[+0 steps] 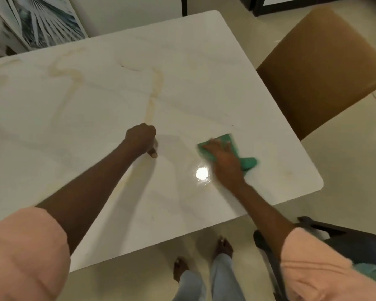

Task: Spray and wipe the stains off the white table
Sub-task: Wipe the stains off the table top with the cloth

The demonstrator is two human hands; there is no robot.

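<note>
A person leans over a glossy white marble-look bench. The right hand presses a green wiping cloth flat near the right edge, fingers spread. The left hand is curled into a fist, knuckles braced, holding nothing I can see. Long yellowish streak stains lie untouched further left; wiping only here could miss them, and the wet sheen might let the bracing fist slip.

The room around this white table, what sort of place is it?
Probably a home dining area: a white table with a tan cushioned chair beside it, framed art leaning against the wall, and a glossy tiled floor.
</note>
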